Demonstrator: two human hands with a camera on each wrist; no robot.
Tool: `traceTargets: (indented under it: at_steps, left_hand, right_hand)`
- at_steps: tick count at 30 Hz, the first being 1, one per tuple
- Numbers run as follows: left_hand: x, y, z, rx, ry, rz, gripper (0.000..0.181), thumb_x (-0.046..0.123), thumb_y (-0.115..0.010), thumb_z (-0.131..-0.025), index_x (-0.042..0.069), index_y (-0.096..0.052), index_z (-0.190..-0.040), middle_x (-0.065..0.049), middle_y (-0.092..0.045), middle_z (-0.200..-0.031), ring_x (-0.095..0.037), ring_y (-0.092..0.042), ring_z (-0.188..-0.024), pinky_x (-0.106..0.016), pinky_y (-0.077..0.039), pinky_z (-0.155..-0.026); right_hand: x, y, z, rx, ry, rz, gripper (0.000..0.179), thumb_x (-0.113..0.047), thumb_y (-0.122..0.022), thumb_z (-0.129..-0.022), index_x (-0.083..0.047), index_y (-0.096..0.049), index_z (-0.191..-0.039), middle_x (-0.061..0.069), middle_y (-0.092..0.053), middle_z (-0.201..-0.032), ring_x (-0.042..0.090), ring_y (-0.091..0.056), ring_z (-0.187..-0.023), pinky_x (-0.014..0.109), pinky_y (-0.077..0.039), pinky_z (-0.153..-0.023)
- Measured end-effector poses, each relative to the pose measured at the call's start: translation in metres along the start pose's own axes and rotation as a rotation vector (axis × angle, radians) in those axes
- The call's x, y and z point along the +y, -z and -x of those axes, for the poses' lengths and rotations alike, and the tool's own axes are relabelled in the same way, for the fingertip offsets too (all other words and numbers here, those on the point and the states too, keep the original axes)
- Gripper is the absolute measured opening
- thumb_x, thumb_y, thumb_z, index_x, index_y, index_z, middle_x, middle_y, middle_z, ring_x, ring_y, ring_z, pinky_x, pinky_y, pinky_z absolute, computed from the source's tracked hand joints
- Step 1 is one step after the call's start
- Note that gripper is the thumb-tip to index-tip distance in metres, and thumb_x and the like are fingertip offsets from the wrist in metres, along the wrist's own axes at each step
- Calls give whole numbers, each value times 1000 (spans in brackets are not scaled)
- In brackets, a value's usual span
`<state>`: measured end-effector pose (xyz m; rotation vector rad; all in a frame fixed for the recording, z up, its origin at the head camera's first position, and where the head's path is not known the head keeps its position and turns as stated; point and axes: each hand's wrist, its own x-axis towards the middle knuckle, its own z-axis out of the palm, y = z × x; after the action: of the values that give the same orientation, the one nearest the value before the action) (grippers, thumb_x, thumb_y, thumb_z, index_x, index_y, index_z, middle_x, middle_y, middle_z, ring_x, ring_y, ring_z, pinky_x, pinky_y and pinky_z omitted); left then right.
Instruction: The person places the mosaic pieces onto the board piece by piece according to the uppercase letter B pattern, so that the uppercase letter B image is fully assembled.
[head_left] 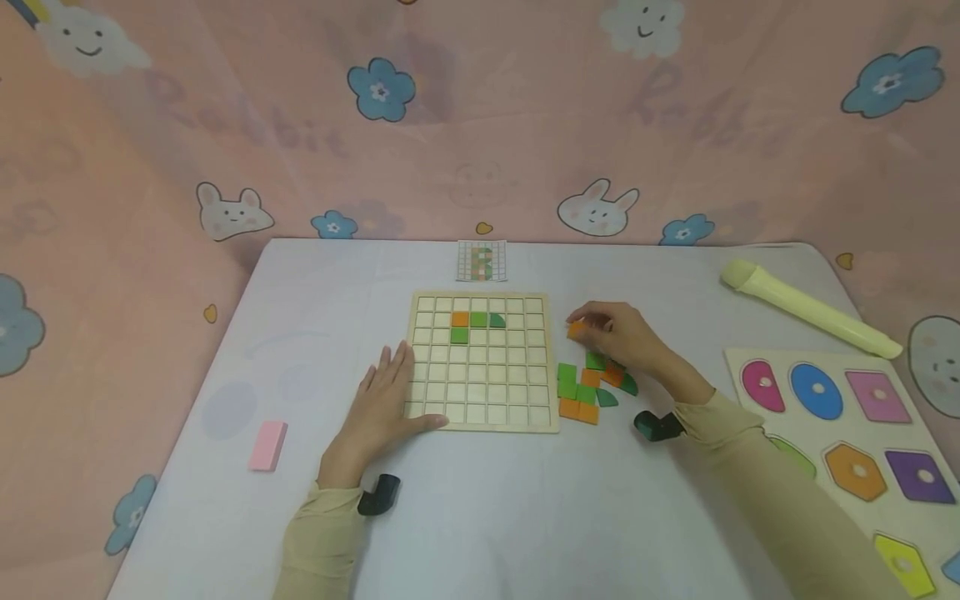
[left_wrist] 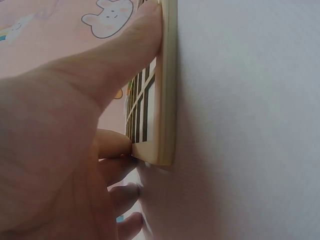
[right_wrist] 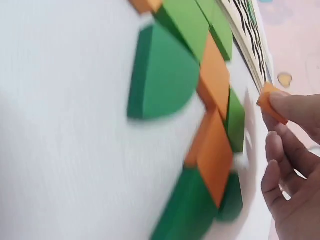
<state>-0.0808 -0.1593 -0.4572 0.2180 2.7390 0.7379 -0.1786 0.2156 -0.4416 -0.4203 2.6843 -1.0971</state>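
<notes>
A wooden grid board (head_left: pixel 480 429) lies mid-table. In its upper rows sit an orange square tile (head_left: pixel 460 319), two light green tiles (head_left: pixel 478 319) and a dark green quarter-round tile (head_left: pixel 497 320). My left hand (head_left: pixel 378 417) rests at the board's lower left corner, thumb on the front rim, fingers along the left side. Just right of the board, my right hand (head_left: pixel 618 333) pinches an orange square tile (right_wrist: pixel 270 102) between thumb and fingers, above the table. Loose orange, light green and dark green tiles (head_left: pixel 587 393) lie below that hand.
Behind the board lies a small pattern card (head_left: pixel 482 262). A pink block (head_left: pixel 267 446) is at left. On the right are a pale yellow stick-like object (head_left: pixel 810 308) and a shape puzzle board (head_left: pixel 810 433). Black wrist devices (head_left: pixel 379 495) sit by both wrists.
</notes>
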Motion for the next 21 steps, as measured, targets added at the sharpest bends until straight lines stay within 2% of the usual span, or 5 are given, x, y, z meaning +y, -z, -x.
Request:
traceTargets:
  at_steps: [6,11,15,18,21]
  left_hand:
    - [0,0,0,-4,7,0,122,47,-86,-86,-2,-11,-168,-15,-5,-179,-38,1,-167,-58,-7,-136]
    - [1,0,0,-2,9,-2,121,47,-86,-86,-2,-11,-168,-15,-6,-179,-37,1,-167,-57,-7,-136]
    - [1,0,0,-4,11,0,122,47,-86,-86,-1,-11,-169,-15,-5,-179,-37,1,-167,-57,-7,-136]
    - [2,1,0,-7,11,1,122,47,-87,-86,-1,-11,-169,-15,-5,-179,-37,2,-167,-57,-7,-136]
    - [2,1,0,-15,19,3,123,48,-87,-86,0,-9,-169,-13,-4,-179,-35,3,-167,-57,-5,-136]
  right_hand:
    - [-19,-21,-6,52,2,-78,15,-14,-77,-98,-5,-76,-111,12,-78,-105,25,-61,-97,31,-48,-84]
    - [-33,-35,-11,70,2,-142,14,-17,-80,-96,-7,-80,-106,10,-74,-103,23,-55,-94,30,-44,-81]
    - [-41,-46,-16,70,-8,-215,16,-19,-81,-96,-7,-82,-106,10,-72,-101,23,-51,-87,26,-41,-72]
    - [-46,-53,-21,61,-19,-226,14,-18,-78,-98,-8,-82,-107,10,-74,-104,23,-52,-86,26,-41,-69]
    - [-51,-59,-25,63,-7,-201,13,-15,-76,-99,-7,-82,-108,10,-77,-107,23,-56,-91,28,-46,-75]
